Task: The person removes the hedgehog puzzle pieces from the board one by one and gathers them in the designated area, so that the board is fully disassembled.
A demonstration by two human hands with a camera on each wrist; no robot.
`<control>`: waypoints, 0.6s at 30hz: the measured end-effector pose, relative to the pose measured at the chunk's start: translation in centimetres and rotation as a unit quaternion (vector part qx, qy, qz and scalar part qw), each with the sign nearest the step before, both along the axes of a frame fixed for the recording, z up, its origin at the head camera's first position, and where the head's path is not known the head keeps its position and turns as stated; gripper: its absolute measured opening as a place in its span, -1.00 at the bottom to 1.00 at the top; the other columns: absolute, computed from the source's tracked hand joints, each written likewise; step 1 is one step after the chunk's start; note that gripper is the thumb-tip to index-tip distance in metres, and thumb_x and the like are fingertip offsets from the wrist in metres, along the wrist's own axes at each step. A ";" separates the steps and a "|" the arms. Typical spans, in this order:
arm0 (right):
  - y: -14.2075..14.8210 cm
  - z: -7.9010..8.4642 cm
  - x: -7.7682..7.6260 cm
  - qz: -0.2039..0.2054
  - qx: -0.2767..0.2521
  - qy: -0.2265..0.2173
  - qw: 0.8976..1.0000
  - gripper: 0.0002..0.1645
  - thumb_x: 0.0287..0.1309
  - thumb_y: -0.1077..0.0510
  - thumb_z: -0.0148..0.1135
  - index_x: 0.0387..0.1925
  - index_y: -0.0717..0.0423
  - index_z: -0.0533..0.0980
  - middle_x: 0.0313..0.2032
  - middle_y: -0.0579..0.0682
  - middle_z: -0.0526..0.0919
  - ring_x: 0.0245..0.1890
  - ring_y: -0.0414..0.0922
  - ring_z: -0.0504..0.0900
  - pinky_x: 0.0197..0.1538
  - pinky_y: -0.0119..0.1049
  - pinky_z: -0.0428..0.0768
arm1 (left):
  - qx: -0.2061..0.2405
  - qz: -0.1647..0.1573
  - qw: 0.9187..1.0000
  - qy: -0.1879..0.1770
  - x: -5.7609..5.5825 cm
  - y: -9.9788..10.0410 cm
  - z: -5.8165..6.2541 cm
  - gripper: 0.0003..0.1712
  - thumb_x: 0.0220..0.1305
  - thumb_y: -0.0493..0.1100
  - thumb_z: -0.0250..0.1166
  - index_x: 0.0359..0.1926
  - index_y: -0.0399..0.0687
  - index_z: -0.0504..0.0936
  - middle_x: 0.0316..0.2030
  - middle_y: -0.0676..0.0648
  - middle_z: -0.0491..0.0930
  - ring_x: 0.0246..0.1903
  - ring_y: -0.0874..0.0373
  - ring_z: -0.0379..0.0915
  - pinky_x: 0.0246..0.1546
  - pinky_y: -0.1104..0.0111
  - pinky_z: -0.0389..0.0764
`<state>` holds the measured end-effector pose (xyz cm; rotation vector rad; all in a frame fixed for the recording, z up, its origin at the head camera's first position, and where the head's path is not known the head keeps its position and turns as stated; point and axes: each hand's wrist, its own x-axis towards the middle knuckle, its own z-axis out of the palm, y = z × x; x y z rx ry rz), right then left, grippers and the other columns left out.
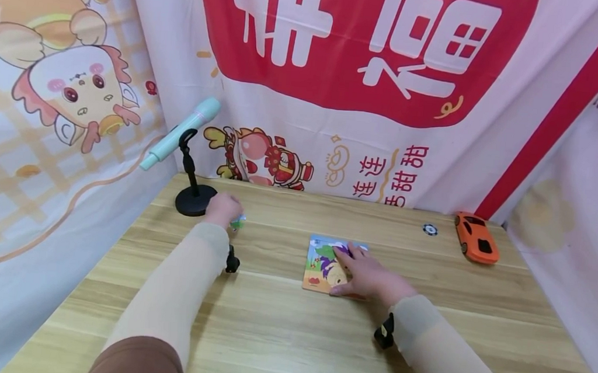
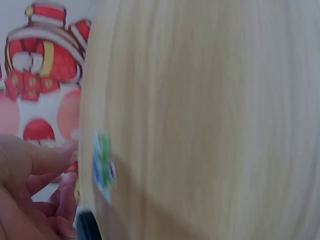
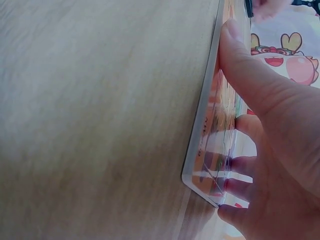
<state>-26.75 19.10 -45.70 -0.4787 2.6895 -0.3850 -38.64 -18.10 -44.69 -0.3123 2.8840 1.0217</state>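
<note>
A square picture board (image 1: 318,273) with a cartoon figure lies flat on the wooden table. My right hand (image 1: 368,277) rests over its right part with fingers spread. In the right wrist view the thumb (image 3: 237,55) lies along one edge of the board (image 3: 200,145), and the other fingertips touch its face. My left hand (image 1: 223,208) is by the black stand at the back left, fingers loosely bent. Beside it on the table is a small blue and green piece (image 1: 238,223), blurred in the left wrist view, where a gap shows between piece (image 2: 102,165) and fingertips.
A pale green toy microphone (image 1: 182,133) leans in the black stand (image 1: 196,199) at the back left. To the far right are an orange toy car (image 1: 476,238) and a round black-and-white chip (image 1: 430,229). Printed curtains (image 1: 279,109) border the table (image 1: 276,337).
</note>
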 end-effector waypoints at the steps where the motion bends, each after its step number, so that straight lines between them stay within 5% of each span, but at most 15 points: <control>1: 0.0 0.0 0.0 0.001 -0.001 0.000 1.000 0.27 -0.11 -0.52 0.30 0.55 -0.29 -0.04 0.54 0.12 -0.26 0.48 0.25 -0.24 0.37 0.27 -0.03 | 0.000 -0.009 1.000 0.011 0.0 0.8 0.2 -0.77 0.31 -0.15 0.19 -0.10 -0.16 0.64 -0.11 -0.21 0.60 -0.12 -0.11 0.49 -0.03 0.09 0.47; 6: 0.0 0.0 0.1 0.005 -0.002 0.002 1.000 0.27 -0.10 -0.51 0.30 0.55 -0.27 -0.05 0.54 0.13 -0.26 0.48 0.26 -0.24 0.37 0.27 -0.04 | 0.056 -0.064 0.996 0.003 0.4 6.8 0.9 -0.86 0.25 -0.22 0.28 -0.15 -0.07 0.64 -0.24 -0.10 0.60 -0.24 -0.03 0.51 -0.20 0.15 0.52; 10: 0.0 0.1 0.3 0.004 -0.004 -0.001 1.000 0.27 -0.09 -0.51 0.30 0.55 -0.28 -0.06 0.54 0.14 -0.27 0.48 0.25 -0.25 0.36 0.29 -0.05 | 0.078 -0.161 0.983 -0.036 1.8 12.5 0.7 -0.87 0.17 -0.25 0.37 -0.22 -0.07 0.67 -0.30 -0.06 0.60 -0.27 0.01 0.53 -0.22 0.19 0.56; 14: 0.1 0.0 0.2 0.005 -0.005 0.002 1.000 0.27 -0.09 -0.52 0.29 0.55 -0.28 -0.06 0.54 0.14 -0.27 0.48 0.26 -0.25 0.35 0.30 -0.04 | 0.019 -0.250 0.967 -0.042 3.7 17.0 0.3 -0.81 0.13 -0.16 0.44 -0.24 -0.06 0.66 -0.32 -0.02 0.60 -0.28 0.07 0.51 -0.20 0.23 0.54; 18: 0.3 -0.1 0.1 0.011 -0.008 0.011 1.000 0.27 -0.06 -0.52 0.28 0.56 -0.22 -0.06 0.54 0.15 -0.25 0.48 0.25 -0.24 0.38 0.25 -0.05 | -0.074 -0.260 0.963 -0.024 5.2 19.6 0.1 -0.63 0.10 -0.02 0.46 -0.14 -0.09 0.61 -0.28 -0.02 0.58 -0.29 0.09 0.49 -0.16 0.22 0.53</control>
